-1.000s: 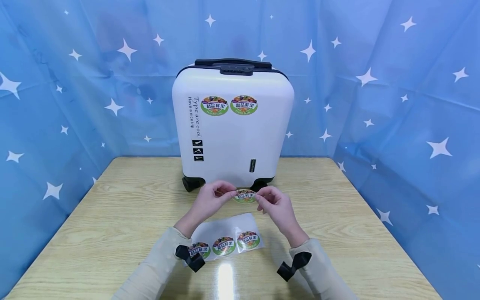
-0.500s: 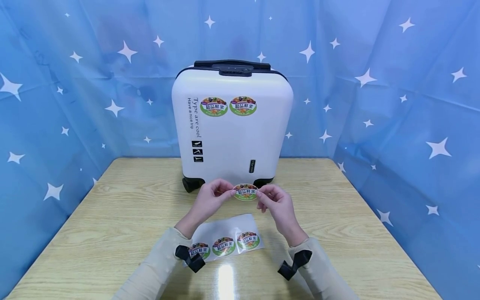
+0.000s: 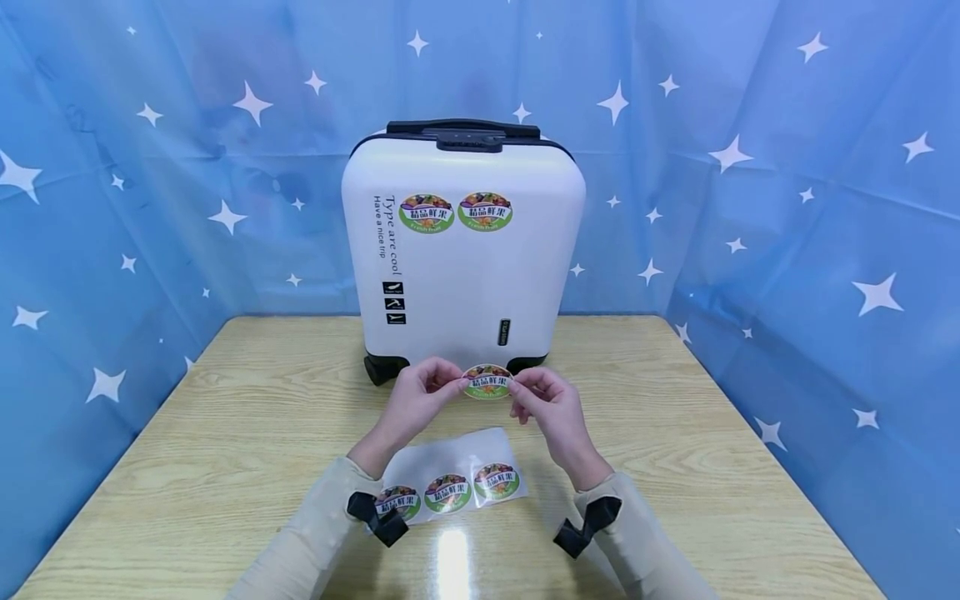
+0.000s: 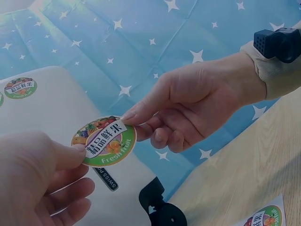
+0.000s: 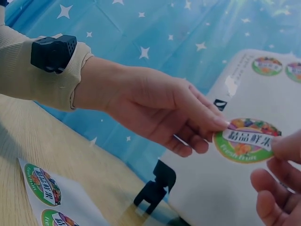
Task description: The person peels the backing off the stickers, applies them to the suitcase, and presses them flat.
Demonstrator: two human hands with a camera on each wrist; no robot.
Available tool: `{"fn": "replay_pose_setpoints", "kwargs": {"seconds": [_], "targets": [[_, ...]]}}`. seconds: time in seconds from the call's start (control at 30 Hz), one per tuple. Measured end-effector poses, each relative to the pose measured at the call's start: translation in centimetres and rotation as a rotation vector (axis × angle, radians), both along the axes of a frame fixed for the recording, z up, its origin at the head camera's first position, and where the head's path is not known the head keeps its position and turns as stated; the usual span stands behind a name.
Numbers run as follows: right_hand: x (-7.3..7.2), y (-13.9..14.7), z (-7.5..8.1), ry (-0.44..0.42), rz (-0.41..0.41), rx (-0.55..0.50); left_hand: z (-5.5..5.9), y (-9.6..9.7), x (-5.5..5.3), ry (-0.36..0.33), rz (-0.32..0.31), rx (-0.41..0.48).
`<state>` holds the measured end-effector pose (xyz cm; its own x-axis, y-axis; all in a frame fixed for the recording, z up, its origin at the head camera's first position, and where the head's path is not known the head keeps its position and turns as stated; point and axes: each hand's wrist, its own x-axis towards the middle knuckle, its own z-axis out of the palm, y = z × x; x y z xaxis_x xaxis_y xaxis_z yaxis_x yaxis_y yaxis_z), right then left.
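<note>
An oval fruit sticker [image 3: 487,382] is stretched between both hands, its printed face toward the head camera. My left hand [image 3: 417,402] pinches its left edge between thumb and fingers, while my right hand [image 3: 555,414] pinches the right edge. In the left wrist view the same sticker [image 4: 104,141] shows "Fresh fruit" lettering. Behind it stands a white suitcase [image 3: 465,283], upright, with two matching stickers [image 3: 427,214] side by side on its upper front. Below the hands lies a white sticker sheet [image 3: 450,454] bearing more oval stickers along its near side.
Everything rests on a light wooden table [image 3: 247,417]. A blue curtain [image 3: 225,167] with white stars encloses the back and sides. The suitcase has black wheels [image 3: 385,367] and a black top handle [image 3: 463,127]. Part of the sheet is hidden by the left wrist.
The held sticker has risen slightly and tipped up, so more of its face shows. Both hands shifted a little left over the last half second. The sheet and suitcase stay put.
</note>
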<state>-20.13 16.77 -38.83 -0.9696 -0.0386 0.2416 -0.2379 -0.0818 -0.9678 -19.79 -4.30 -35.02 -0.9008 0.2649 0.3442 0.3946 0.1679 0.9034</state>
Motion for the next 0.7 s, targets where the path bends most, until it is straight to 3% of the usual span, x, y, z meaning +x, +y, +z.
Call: {"fn": "replay_pose_setpoints", "kwargs": {"seconds": [0.23, 0.47, 0.7], "targets": [[-0.3, -0.3, 0.4, -0.035, -0.008, 0.033, -0.1, -0.2, -0.1, 0.002, 0.0, 0.006], [-0.5, -0.9, 0.6, -0.049, -0.006, 0.044, -2.5, -0.6, -2.0, 0.021, 0.061, 0.006], [-0.8, -1.1, 1.3, -0.048, 0.022, 0.098, -2.7, -1.0, -2.3, 0.054, 0.073, 0.044]]}}
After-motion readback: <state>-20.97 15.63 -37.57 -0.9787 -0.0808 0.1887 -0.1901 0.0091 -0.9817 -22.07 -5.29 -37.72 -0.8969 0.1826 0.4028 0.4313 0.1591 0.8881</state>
